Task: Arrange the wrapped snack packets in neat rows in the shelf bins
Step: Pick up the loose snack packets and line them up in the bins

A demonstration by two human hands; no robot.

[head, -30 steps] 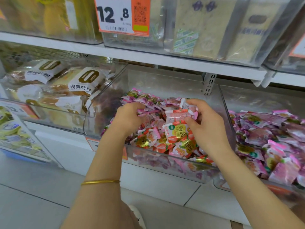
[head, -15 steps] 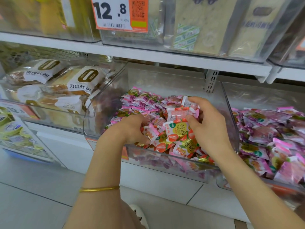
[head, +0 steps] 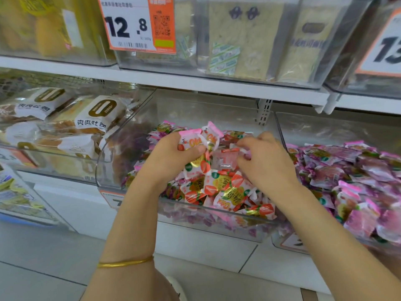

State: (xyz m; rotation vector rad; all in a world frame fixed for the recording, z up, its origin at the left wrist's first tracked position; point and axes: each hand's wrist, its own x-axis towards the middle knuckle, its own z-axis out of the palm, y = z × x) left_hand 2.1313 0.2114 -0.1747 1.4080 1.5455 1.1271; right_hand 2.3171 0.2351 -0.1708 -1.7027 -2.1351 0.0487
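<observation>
Currently, item one: middle bin (head: 206,111), clear plastic, on the lower shelf. It is filled with loose packets (head: 219,187), orange-and-gold ones heaped at the front and pink ones toward the back, none in rows.

Item two: your left hand (head: 171,157), curled round a small bunch of pink-topped packets (head: 195,141), just above the heap.

Item three: your right hand (head: 269,164), fingers curled at the edge of a pale packet (head: 224,159) beside that bunch. It looks pinched, though blur softens the detail.

Step in hand, by my reading: gathering and squaring a handful, early in the job. The next move calls for turning the bunch one way with edges flush, then setting it against the bin wall to start a row.

Item four: neighbouring bin (head: 336,129) to the right, pink packets, likewise jumbled.
</observation>
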